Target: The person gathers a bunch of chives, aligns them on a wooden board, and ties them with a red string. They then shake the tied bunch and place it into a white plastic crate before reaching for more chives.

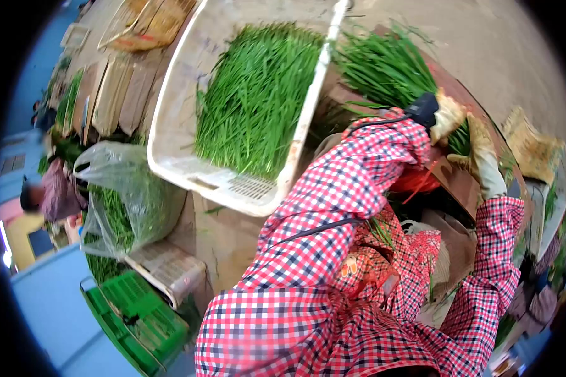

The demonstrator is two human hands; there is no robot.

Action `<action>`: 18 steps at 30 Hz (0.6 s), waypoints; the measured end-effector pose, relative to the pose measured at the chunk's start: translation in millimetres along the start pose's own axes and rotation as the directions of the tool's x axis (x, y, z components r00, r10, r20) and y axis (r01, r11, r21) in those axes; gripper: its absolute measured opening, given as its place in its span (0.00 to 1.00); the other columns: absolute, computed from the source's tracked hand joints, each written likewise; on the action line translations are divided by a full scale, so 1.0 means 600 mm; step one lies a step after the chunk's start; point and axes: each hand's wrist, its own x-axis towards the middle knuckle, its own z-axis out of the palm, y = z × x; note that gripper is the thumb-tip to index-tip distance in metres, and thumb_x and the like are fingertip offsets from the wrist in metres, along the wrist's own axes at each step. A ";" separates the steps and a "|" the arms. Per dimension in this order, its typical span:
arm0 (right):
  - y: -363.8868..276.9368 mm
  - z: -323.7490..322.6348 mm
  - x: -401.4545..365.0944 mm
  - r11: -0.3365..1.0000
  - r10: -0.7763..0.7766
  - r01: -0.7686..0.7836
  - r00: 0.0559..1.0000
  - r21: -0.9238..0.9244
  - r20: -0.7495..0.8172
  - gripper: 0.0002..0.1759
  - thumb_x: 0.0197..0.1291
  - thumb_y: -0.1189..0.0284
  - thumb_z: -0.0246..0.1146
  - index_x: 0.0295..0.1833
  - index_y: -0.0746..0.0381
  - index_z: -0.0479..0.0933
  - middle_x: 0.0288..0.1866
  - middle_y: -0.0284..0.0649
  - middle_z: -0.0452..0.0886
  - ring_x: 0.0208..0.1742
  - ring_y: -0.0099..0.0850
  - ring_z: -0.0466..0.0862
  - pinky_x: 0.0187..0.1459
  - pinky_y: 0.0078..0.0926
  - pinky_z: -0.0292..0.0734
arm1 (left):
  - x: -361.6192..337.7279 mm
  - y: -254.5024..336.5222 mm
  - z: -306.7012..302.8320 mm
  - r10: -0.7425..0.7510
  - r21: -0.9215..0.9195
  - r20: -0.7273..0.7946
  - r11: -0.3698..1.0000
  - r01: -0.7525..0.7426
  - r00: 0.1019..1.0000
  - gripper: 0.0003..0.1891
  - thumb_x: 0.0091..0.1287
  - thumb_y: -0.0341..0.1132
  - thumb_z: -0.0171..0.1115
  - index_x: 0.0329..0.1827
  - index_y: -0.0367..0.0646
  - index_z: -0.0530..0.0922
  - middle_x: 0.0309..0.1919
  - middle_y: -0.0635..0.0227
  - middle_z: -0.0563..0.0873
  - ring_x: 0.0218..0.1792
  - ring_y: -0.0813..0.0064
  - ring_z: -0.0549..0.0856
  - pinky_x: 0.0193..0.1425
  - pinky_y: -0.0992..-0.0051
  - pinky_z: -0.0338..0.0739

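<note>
My left hand (449,116) clasps one chive bunch (387,69); my right hand (483,154) touches it, but I cannot tell its grip. One white crate (177,107) sits beside.

One white crate (170,147), one plastic bag (116,173), two gloved hands (448,117) (483,157).

Daylight, diffuse and even; bright overall, shadows soft on the concrete ground (484,44). Greens (258,94) in the white crate (176,119) well exposed, saturated. Mild sheen on the plastic bag (116,166). Strong fisheye: black vignette all round, crate edges bowed, scene tilted. Centre reasonably sharp; chive bundle (383,66) resolves individual blades. Left margin smeared, soft; checked sleeve (333,207) blurs toward the bottom edge. Compression blockiness throughout.
</note>
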 end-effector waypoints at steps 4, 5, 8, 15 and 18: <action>-0.004 0.045 0.010 0.999 0.050 -0.050 0.993 0.004 -0.110 0.71 0.25 0.67 0.82 0.79 0.63 0.50 0.66 0.52 0.72 0.63 0.49 0.75 0.63 0.39 0.71 | -0.015 -0.008 -0.006 0.004 -0.085 -0.103 0.996 -0.013 0.995 0.28 0.46 0.47 0.72 0.48 0.38 0.79 0.35 0.61 0.86 0.38 0.60 0.86 0.47 0.51 0.76; 0.013 0.055 0.002 0.996 0.024 -0.037 0.989 -0.087 -0.146 0.70 0.27 0.68 0.82 0.79 0.63 0.48 0.65 0.52 0.73 0.62 0.50 0.75 0.63 0.40 0.71 | -0.031 -0.017 -0.028 -0.024 -0.119 -0.137 0.993 0.008 0.990 0.28 0.48 0.48 0.71 0.48 0.38 0.80 0.35 0.61 0.86 0.39 0.61 0.86 0.47 0.53 0.76; 0.024 0.045 -0.009 0.998 0.055 -0.056 0.998 -0.022 -0.041 0.67 0.34 0.67 0.81 0.79 0.64 0.47 0.69 0.55 0.70 0.65 0.52 0.74 0.66 0.41 0.69 | -0.125 -0.064 -0.135 -0.146 -0.240 -0.291 0.968 0.075 0.946 0.27 0.52 0.51 0.69 0.49 0.40 0.81 0.38 0.61 0.87 0.42 0.62 0.87 0.48 0.57 0.77; 0.002 0.021 -0.008 0.992 0.119 -0.119 0.993 -0.048 -0.008 0.63 0.38 0.72 0.81 0.78 0.64 0.50 0.74 0.55 0.64 0.74 0.49 0.66 0.74 0.37 0.62 | -0.555 -0.214 -0.299 -0.720 -0.281 -0.115 0.684 0.673 0.684 0.26 0.64 0.60 0.64 0.50 0.45 0.85 0.44 0.61 0.89 0.47 0.66 0.87 0.50 0.67 0.80; 0.002 0.016 -0.011 0.994 0.107 -0.107 0.994 0.002 0.011 0.63 0.38 0.74 0.81 0.79 0.63 0.49 0.75 0.54 0.63 0.74 0.49 0.66 0.74 0.37 0.62 | -0.674 -0.165 -0.291 -0.865 -0.273 0.419 0.170 0.947 0.276 0.22 0.75 0.50 0.54 0.52 0.39 0.82 0.46 0.52 0.88 0.46 0.66 0.87 0.54 0.68 0.82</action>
